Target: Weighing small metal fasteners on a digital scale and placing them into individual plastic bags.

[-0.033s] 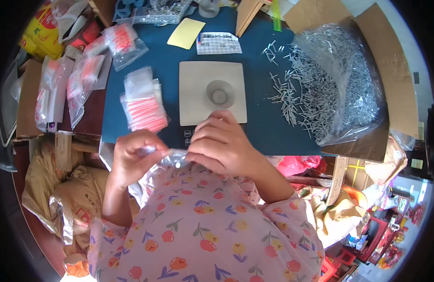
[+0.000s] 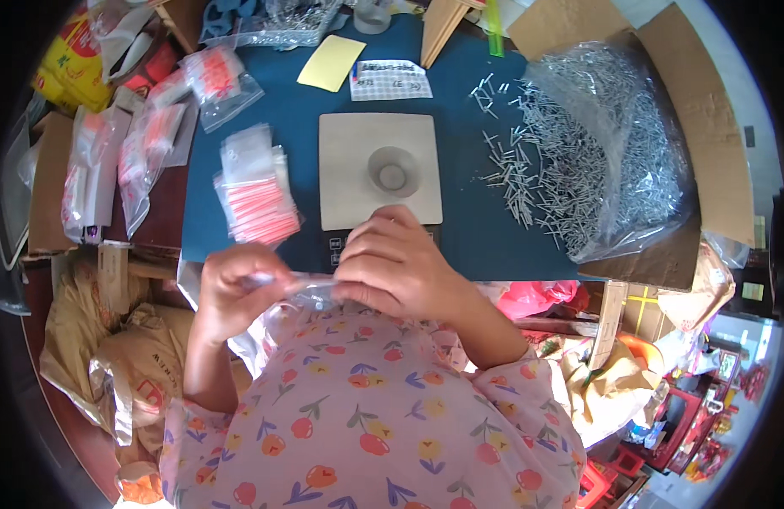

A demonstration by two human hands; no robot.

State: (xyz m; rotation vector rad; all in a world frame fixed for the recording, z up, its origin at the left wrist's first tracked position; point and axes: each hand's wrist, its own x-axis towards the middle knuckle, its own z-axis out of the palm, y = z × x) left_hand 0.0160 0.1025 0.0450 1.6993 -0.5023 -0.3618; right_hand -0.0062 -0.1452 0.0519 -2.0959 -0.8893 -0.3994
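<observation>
Close to my body, over the table's near edge, both hands hold a small clear plastic bag (image 2: 314, 297) between them. My left hand (image 2: 243, 288) pinches its left end with thumb and fingers. My right hand (image 2: 400, 267) closes on the other end, fingers curled, just in front of the scale. A flat scale (image 2: 341, 161) with a pale square top carries a small round grey cup (image 2: 392, 172), which looks empty. Left of it lies a stack of clear zip bags with red-pink stripes (image 2: 260, 208). What the held bag contains is too blurred to tell.
Loose silver nails (image 2: 515, 182) spill from a large clear bag (image 2: 638, 161) in an opened cardboard box (image 2: 710, 110) at right. Filled red-and-clear packets (image 2: 214, 76) lie at far left. A yellow paper (image 2: 331, 64), a label sheet (image 2: 390, 82) and a wooden holder (image 2: 447, 34) sit at the back.
The view has shifted slightly. My left hand has tilted a little and the small bag looks flatter between my hands. Both hands keep their hold.
</observation>
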